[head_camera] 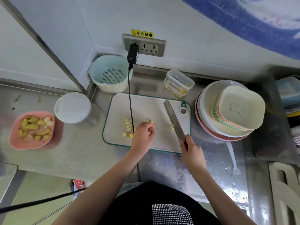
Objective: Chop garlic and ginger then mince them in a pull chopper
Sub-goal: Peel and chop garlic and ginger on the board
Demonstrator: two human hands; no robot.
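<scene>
Garlic pieces point(128, 127) are scattered on the cutting board point(146, 104); a bowl point(32, 129) is set left, stacked dishes point(227, 111) right

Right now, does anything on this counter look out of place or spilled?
Yes. A black power cable from the wall socket trails across the white cutting board, among the chopped pieces, near the knife. Water is puddled beside a white spoon on the steel counter.

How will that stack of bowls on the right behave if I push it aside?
The stack of bowls looks like light plastic, so it should slide easily on the steel counter. The square bowls on top sit off-centre and tilted, so they may shift or topple. The wet patch nearby could make it slippery.
</scene>
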